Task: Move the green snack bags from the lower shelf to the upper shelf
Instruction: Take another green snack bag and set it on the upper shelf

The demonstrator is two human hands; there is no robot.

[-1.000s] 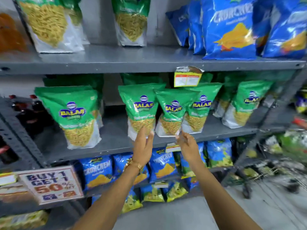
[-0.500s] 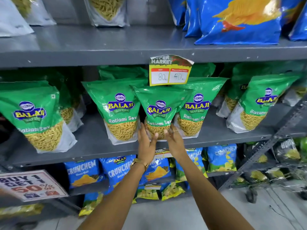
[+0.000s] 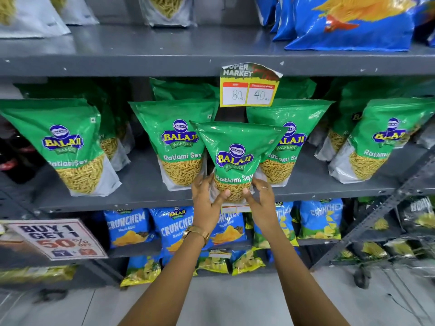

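A green Balaji snack bag [image 3: 235, 151] is gripped at its bottom by both hands, pulled forward off the lower shelf [image 3: 141, 201]. My left hand [image 3: 207, 198] clasps its lower left corner and my right hand [image 3: 260, 198] its lower right. Several more green bags stand on the same shelf, among them one just left [image 3: 174, 142], one just right [image 3: 292, 128], one at the far left [image 3: 68, 142] and one at the far right [image 3: 381, 142]. The upper shelf [image 3: 141, 50] above holds the bottoms of a few green bags [image 3: 167, 10].
Big blue snack bags [image 3: 348, 22] fill the right part of the upper shelf. A yellow price tag [image 3: 249, 87] hangs from its front edge right above the held bag. Blue Crunchem bags [image 3: 128, 228] sit below. A "Buy 1 Get 1" sign [image 3: 56, 238] is at lower left.
Both hands reached the middle green bag, closed on its bottom and drew it forward from the row. The view moved closer to the shelf.
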